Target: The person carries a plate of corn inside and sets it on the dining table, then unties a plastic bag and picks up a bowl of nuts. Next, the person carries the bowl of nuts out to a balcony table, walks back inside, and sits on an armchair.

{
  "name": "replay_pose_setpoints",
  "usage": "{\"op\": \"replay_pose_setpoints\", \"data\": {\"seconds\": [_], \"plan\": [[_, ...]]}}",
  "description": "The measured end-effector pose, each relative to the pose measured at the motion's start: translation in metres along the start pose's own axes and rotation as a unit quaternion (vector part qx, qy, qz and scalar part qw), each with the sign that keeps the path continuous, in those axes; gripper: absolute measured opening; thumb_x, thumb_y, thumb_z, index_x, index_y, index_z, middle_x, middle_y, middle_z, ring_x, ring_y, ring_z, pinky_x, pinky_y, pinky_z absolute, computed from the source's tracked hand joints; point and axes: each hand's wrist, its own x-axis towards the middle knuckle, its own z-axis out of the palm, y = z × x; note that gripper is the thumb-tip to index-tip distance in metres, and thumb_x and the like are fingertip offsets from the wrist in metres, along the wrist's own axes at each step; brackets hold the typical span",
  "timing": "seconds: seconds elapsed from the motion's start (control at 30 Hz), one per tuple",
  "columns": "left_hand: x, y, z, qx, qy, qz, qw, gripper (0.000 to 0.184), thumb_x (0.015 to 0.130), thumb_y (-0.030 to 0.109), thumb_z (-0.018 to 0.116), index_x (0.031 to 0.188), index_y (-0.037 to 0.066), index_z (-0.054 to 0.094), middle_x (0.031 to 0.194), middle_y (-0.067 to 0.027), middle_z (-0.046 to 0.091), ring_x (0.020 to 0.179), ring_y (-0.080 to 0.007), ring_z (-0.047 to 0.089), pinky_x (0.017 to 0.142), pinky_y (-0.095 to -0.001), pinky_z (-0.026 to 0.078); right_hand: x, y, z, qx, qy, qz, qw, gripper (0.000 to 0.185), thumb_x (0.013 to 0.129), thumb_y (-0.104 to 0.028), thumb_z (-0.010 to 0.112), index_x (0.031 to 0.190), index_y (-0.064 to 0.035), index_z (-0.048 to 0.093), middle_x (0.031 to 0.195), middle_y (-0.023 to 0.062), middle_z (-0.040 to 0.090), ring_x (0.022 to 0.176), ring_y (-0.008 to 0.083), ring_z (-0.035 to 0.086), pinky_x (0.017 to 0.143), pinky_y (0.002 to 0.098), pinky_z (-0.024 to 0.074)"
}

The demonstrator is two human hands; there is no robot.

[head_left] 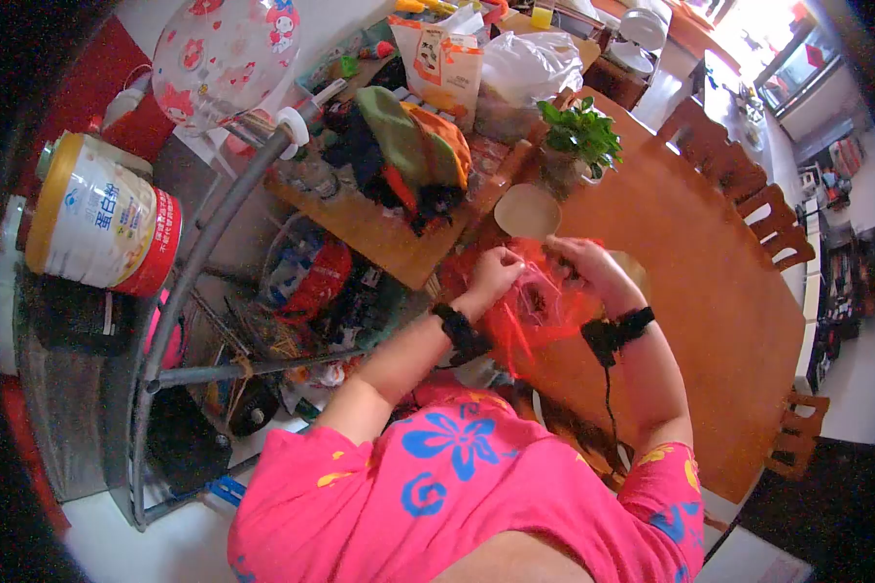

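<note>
A thin, see-through red plastic bag hangs between my two hands over the near edge of the brown table. My left hand is closed, pinching the bag's upper left part. On the other side, my right hand has its fingers bent round the bag's upper right edge. Something pale and dark shows inside the bag, too blurred to name. Just beyond my hands stands a round pale bowl. Black bands with small devices are strapped on both wrists.
A leafy green plant stands on the brown table, with wooden chairs along its far side. Piled cloth and bags lie beyond my left hand. A grey metal frame and a large white tub are at left.
</note>
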Motion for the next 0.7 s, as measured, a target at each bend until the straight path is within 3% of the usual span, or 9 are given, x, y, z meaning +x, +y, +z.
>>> {"op": "replay_pose_setpoints", "data": {"seconds": [0.1,0.13,0.2,0.27,0.3,0.37,0.47,0.57,0.7], "plan": [[-0.013,0.003,0.004,-0.069,-0.033,-0.06,0.995,0.012,0.08,0.012,0.066,0.084,0.001,0.064,0.071,-0.0066,0.065,0.059,-0.0119,0.061,0.055,-0.0269,0.05,0.069,0.004,-0.041,0.165,-0.161,-0.014,0.973,0.025,0.094,-0.034,0.053,0.089,-0.0115,0.062,0.067,-0.0047,0.056,0.05,0.0054,0.047,0.043,0.0193,0.0363],[-0.018,0.002,0.006,-0.069,-0.056,-0.049,0.995,0.013,0.08,0.013,0.066,0.084,0.001,0.064,0.071,-0.0064,0.065,0.06,-0.0112,0.06,0.056,-0.0272,0.05,0.075,-0.008,-0.03,0.177,-0.098,-0.017,0.979,0.022,0.092,-0.031,0.056,0.094,-0.0094,0.062,0.066,-0.004,0.055,0.05,0.0079,0.047,0.044,0.022,0.039],[-0.028,0.019,0.006,0.0,-0.065,-0.025,0.998,0.014,0.08,0.014,0.068,0.081,0.001,0.062,0.07,-0.0055,0.064,0.061,-0.0101,0.06,0.058,-0.028,0.051,0.078,-0.028,0.012,0.148,0.096,-0.092,0.98,0.029,0.088,-0.03,0.06,0.073,-0.0055,0.059,0.059,0.0006,0.052,0.043,0.0091,0.043,0.033,0.026,0.0297],[-0.037,0.011,0.014,-0.021,-0.037,0.025,0.999,0.013,0.08,0.013,0.068,0.081,0.002,0.061,0.071,-0.0053,0.063,0.061,-0.0104,0.06,0.057,-0.0281,0.051,0.19,0.033,-0.037,-0.19,0.182,-0.169,0.95,0.031,0.085,-0.031,0.063,0.072,-0.0022,0.062,0.058,0.0036,0.055,0.048,0.0132,0.052,0.037,0.0297,0.0387],[-0.04,0.007,0.017,-0.042,-0.012,0.072,0.996,0.013,0.081,0.013,0.067,0.081,0.002,0.061,0.073,-0.0051,0.063,0.06,-0.0107,0.06,0.056,-0.0282,0.051,0.203,0.037,-0.034,-0.166,0.205,-0.118,0.957,0.034,0.083,-0.033,0.064,0.076,0.0006,0.064,0.058,0.0099,0.059,0.053,0.0207,0.059,0.046,0.0332,0.0475],[-0.051,0.021,0.013,-0.186,-0.041,0.021,0.981,0.01,0.083,0.009,0.065,0.083,0.001,0.058,0.075,-0.0063,0.063,0.059,-0.0118,0.06,0.055,-0.0282,0.051,0.26,0.071,-0.05,-0.463,0.281,-0.164,0.825,0.037,0.081,-0.035,0.061,0.08,0.0013,0.065,0.083,0.024,0.065,0.077,0.0384,0.064,0.07,0.0465,0.0514],[-0.059,0.037,0.0,-0.102,-0.072,-0.068,0.99,0.009,0.085,0.007,0.062,0.085,0.0,0.057,0.076,-0.0061,0.063,0.062,-0.0119,0.061,0.056,-0.028,0.051,0.253,0.056,-0.037,-0.486,0.25,-0.174,0.819,0.037,0.08,-0.035,0.06,0.085,0.0017,0.065,0.087,0.0252,0.064,0.083,0.0397,0.063,0.075,0.0481,0.0501],[-0.065,0.004,0.008,-0.079,-0.048,-0.027,0.995,0.01,0.085,0.008,0.062,0.084,0.0,0.055,0.077,-0.0064,0.063,0.063,-0.0113,0.061,0.054,-0.0278,0.051,0.275,0.07,-0.039,-0.561,0.207,-0.114,0.793,0.037,0.078,-0.031,0.063,0.095,0.0015,0.062,0.091,0.0243,0.064,0.086,0.0384,0.063,0.076,0.0457,0.0507],[-0.061,0.012,0.005,-0.152,-0.062,-0.107,0.981,0.01,0.083,0.008,0.064,0.084,0.0,0.057,0.077,-0.0054,0.062,0.064,-0.0095,0.059,0.056,-0.027,0.05,0.282,0.083,-0.038,-0.612,0.231,-0.162,0.739,0.04,0.073,-0.026,0.068,0.104,-0.0009,0.059,0.101,0.0219,0.063,0.092,0.0351,0.062,0.079,0.0428,0.0508]]}}
